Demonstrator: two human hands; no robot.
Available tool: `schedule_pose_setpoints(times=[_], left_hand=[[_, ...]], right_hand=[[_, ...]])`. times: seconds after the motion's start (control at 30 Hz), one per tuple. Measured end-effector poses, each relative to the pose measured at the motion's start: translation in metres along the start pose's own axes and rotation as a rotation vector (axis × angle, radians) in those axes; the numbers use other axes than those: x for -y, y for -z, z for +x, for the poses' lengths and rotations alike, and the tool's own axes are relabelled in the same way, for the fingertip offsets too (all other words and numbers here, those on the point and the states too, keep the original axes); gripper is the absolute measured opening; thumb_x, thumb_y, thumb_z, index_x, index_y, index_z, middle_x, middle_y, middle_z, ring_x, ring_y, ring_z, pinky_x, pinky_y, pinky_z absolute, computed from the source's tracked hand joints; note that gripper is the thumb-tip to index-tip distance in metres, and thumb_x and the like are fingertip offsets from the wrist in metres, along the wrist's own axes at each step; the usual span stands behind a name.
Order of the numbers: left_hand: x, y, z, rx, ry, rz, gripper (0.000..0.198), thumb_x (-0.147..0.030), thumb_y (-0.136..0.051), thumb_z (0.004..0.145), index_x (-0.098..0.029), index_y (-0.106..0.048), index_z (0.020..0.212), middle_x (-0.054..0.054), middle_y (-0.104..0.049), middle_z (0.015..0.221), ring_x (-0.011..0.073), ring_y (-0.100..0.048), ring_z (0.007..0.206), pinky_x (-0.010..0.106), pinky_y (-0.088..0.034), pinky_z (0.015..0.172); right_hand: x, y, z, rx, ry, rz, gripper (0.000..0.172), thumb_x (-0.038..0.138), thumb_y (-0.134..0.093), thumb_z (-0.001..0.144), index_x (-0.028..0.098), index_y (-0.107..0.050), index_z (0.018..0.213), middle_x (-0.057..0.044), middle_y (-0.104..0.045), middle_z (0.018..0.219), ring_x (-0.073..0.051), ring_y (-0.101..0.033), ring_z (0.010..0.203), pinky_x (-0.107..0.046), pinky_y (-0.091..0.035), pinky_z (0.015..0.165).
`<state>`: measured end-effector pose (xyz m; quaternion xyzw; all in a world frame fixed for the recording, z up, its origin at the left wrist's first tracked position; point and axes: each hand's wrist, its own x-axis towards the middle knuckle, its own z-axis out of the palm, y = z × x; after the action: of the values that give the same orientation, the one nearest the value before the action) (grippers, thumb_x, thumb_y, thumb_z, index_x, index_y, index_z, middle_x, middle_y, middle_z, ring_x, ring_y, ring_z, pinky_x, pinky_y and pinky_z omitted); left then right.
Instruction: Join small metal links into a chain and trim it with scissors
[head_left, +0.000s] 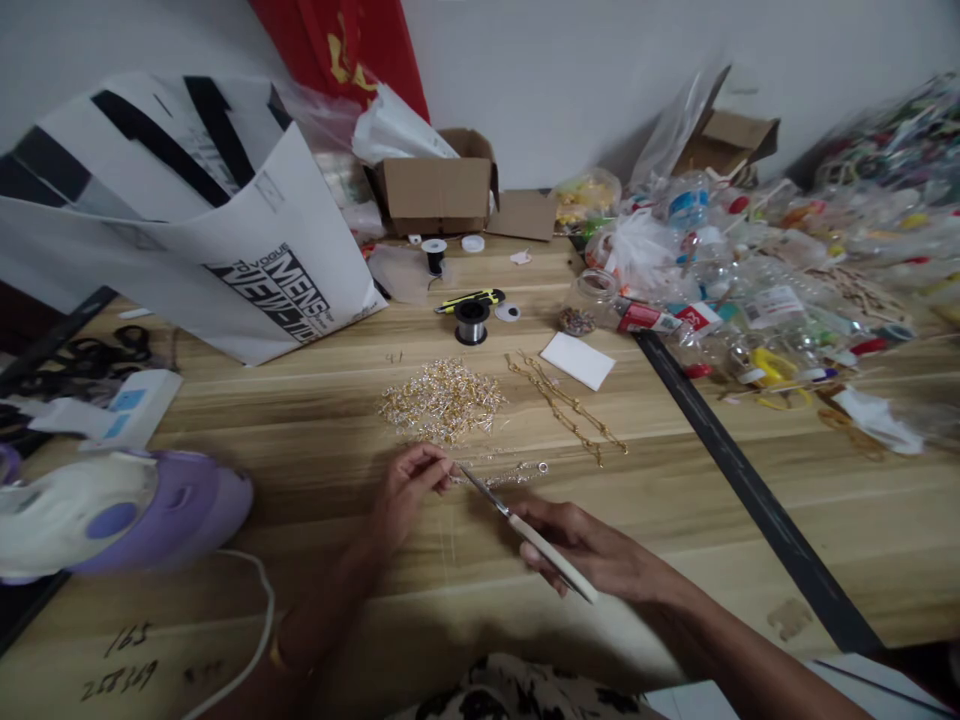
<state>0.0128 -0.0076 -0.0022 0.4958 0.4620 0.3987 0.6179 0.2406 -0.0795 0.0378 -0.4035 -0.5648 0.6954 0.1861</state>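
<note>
My left hand [411, 490] is closed, thumb and fingers pinched together at the near end of a thin silver chain [510, 477]. The chain runs right along the table to a small ring. In my right hand [581, 548] are slim, long-nosed pliers [551, 555] with pale handles, slanting up and left. Their tip meets my left fingertips; the exact grip there is too small to make out. Just beyond lies a loose pile of small gold and silver jewellery pieces [442, 398]. Two gold chains [566, 408] are stretched out to the right of the pile.
A wire spool [472, 324] and a yellow-black utility knife [480, 298] sit behind the pile. A white card [577, 361] lies near a clear jar [589, 300]. Plastic bottles [772, 300] crowd the right. Leftward are a paper bag [285, 270] and a purple-white appliance [187, 510] with its cord.
</note>
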Motion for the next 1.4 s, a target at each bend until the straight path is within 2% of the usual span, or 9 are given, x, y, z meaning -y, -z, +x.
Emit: schedule_pose_setpoints(times=[0.17,0.37,0.53,0.7,0.9,1.23,1.4], left_hand=[[0.001,0.001,-0.001,0.023,-0.012,0.003,0.013,-0.027,-0.064,0.074,-0.015,-0.062,0.069,-0.001,-0.063,0.063,0.0091,-0.052,0.056,0.02,-0.042,0.056],[0.003,0.002,0.0,0.039,-0.01,-0.017,0.013,-0.027,-0.065,0.072,-0.015,-0.063,0.069,-0.001,-0.061,0.059,0.0095,-0.052,0.054,0.021,-0.042,0.055],[0.003,0.004,0.001,0.059,0.013,-0.037,0.013,-0.027,-0.065,0.07,-0.014,-0.064,0.068,-0.001,-0.06,0.057,0.0102,-0.051,0.054,0.021,-0.041,0.055],[0.002,0.005,0.002,0.067,0.03,-0.035,0.013,-0.027,-0.065,0.068,-0.015,-0.063,0.067,0.0,-0.061,0.059,0.011,-0.051,0.055,0.023,-0.041,0.055],[0.0,0.004,0.001,0.069,0.047,-0.025,0.012,-0.026,-0.065,0.067,-0.015,-0.063,0.065,0.0,-0.062,0.059,0.011,-0.052,0.055,0.022,-0.041,0.055],[0.001,0.003,0.001,0.058,0.051,-0.021,0.013,-0.027,-0.065,0.067,-0.014,-0.063,0.066,0.0,-0.063,0.06,0.0108,-0.052,0.055,0.022,-0.042,0.056],[0.0,0.002,0.0,0.069,0.05,-0.012,0.014,-0.028,-0.066,0.069,-0.014,-0.064,0.067,0.001,-0.063,0.062,0.0107,-0.052,0.056,0.022,-0.042,0.056]], right_hand=[[0.006,-0.003,0.009,-0.071,0.08,-0.264,0.029,0.039,-0.05,0.091,0.018,-0.054,0.111,0.003,-0.051,0.074,-0.008,-0.044,0.06,-0.019,-0.037,0.054],[0.009,-0.005,0.015,-0.119,0.157,-0.514,0.024,0.035,-0.051,0.09,0.017,-0.052,0.106,-0.001,-0.057,0.087,-0.013,-0.051,0.072,-0.025,-0.041,0.067],[0.008,-0.003,0.016,-0.105,0.227,-0.652,0.036,0.028,-0.049,0.091,0.019,-0.041,0.125,-0.007,-0.059,0.107,-0.018,-0.057,0.09,-0.03,-0.044,0.078],[0.01,0.001,0.016,-0.105,0.233,-0.793,0.041,0.027,-0.046,0.093,0.02,-0.035,0.132,-0.01,-0.058,0.111,-0.02,-0.058,0.095,-0.031,-0.047,0.079],[0.007,0.002,0.018,-0.13,0.255,-0.825,0.042,0.026,-0.045,0.094,0.019,-0.034,0.134,-0.011,-0.058,0.113,-0.021,-0.059,0.099,-0.033,-0.049,0.082],[0.0,0.0,0.018,-0.153,0.253,-0.786,0.046,0.024,-0.045,0.093,0.02,-0.031,0.137,-0.011,-0.06,0.109,-0.021,-0.061,0.093,-0.033,-0.049,0.079],[-0.002,-0.002,0.018,-0.155,0.264,-0.758,0.04,0.024,-0.044,0.094,0.02,-0.036,0.132,-0.011,-0.059,0.11,-0.021,-0.06,0.096,-0.034,-0.049,0.079]])
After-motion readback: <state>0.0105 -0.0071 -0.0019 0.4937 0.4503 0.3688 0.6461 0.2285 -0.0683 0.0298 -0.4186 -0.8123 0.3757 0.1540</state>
